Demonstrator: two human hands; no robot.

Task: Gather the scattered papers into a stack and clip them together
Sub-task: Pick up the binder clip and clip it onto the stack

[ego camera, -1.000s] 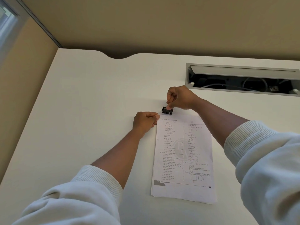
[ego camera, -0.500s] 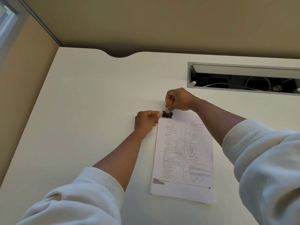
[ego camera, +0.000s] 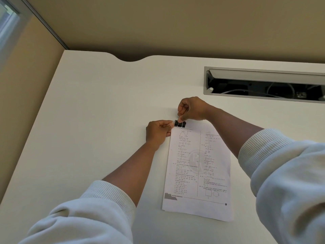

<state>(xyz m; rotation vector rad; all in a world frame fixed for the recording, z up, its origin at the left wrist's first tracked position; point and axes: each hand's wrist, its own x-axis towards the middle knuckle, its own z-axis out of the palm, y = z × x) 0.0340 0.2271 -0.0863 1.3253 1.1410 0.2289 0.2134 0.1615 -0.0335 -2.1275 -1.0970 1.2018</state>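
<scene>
A stack of printed papers (ego camera: 198, 169) lies on the white desk (ego camera: 98, 120), its sheets squared up. A black binder clip (ego camera: 180, 124) sits on the stack's far left corner. My right hand (ego camera: 190, 110) pinches the clip's wire handle from behind with thumb and forefinger. My left hand (ego camera: 159, 132) pinches the papers' top left corner just left of the clip, its fingers curled.
An open cable tray (ego camera: 265, 85) with wires inside is set into the desk at the far right. The desk's back edge has a curved notch (ego camera: 131, 59). A beige wall and a window frame (ego camera: 10, 20) stand to the left.
The clip has moved from just beyond the papers' far edge onto the top left corner. Both hands have stayed close to that corner.
</scene>
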